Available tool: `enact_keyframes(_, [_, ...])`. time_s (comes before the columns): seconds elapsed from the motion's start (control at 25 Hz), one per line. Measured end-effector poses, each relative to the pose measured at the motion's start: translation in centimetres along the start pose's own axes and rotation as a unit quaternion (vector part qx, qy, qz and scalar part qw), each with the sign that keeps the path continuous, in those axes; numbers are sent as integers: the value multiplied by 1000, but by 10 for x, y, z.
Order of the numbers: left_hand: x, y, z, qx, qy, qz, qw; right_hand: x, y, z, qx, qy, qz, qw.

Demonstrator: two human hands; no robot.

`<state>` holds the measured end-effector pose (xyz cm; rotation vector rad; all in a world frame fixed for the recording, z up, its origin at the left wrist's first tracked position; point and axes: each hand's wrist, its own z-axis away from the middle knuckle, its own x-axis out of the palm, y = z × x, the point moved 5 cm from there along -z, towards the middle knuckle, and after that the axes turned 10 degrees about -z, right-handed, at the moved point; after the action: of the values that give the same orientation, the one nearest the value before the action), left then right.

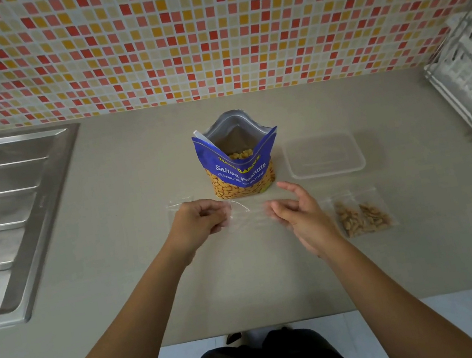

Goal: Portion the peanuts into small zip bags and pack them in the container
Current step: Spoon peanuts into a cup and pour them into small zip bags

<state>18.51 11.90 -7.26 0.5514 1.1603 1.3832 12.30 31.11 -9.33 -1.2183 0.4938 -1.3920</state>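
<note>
Reaches in from the lower left and lower right with bare forearms, meeting just below frame centre. Pinches a clear zip bag with the left hand, fingers curled, knuckles up. Holds the right hand beside it, palm leftward, fingers loosely bent, thumb spread

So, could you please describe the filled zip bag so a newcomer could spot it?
Find the blue peanut pouch standing on the counter, with a clear container to its right. Nearer the person than that container, right of the right hand, lies a small zip bag. Unlike the empty bag between the hands, it holds peanuts.
</note>
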Motion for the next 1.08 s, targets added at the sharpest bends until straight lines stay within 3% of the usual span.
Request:
enact_keyframes(0.08, [-6, 3, -2, -12, 17, -6, 1000, -8, 1, -4, -42, 27, 90, 995])
enact_keyframes(0.2, [-18, 3, -5, -22, 39, 3, 999, -16, -14, 0, -171, 95, 262, 945])
enact_keyframes(0.32, [-20, 4, -5, -22, 17, 22, 999, 13, -24, 14, -289, -16, 428, 856])
enact_keyframes(0.44, [-15, 14, -4, -14, 11, -19, 1000, 45, -19, 16, -247, -134, 526, 802])
enact_keyframes(0.56, [-11, 27, 3, 11, 17, -87, 996, 57, -18, 10, -216, -155, 539, 799])
enact_keyframes(0.76, [-7, 39, 10, 65, 41, -182, 980, 62, -17, 6, -265, -144, 532, 791])
enact_keyframes(0.88, [-10, 47, 14, 73, 54, -210, 974, 61, -18, 5, -286, -134, 481, 818])
enact_keyframes(1.0, [-35, 66, 15, 105, 182, -132, 969, 54, -27, 9, -296, -99, 379, 871])
enact_keyframes(1.08, [-59, 88, 8, 139, 287, -146, 937, 49, -33, 11, -300, -81, 344, 886])
